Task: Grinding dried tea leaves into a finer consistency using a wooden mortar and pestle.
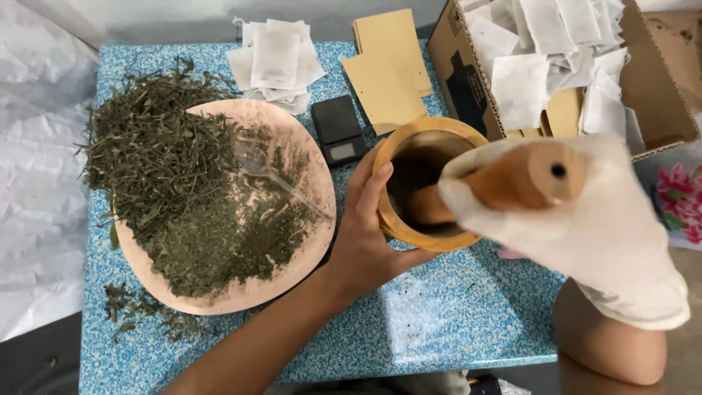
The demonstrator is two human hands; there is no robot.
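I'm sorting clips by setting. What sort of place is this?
Probably a small home workshop for packing herbal tea: dried herbs heaped on a round tray, a wooden mortar, and a cardboard box of empty filter bags beside a pocket scale.

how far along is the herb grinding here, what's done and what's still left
Done: part of the herbs on the round tray already lies finely crumbled near its front edge. In hand: the left hand steadies the wooden mortar while the gloved right hand works the wooden pestle inside it. Left: a big heap of coarse dried herbs, plus the paper sachets lying unused behind.
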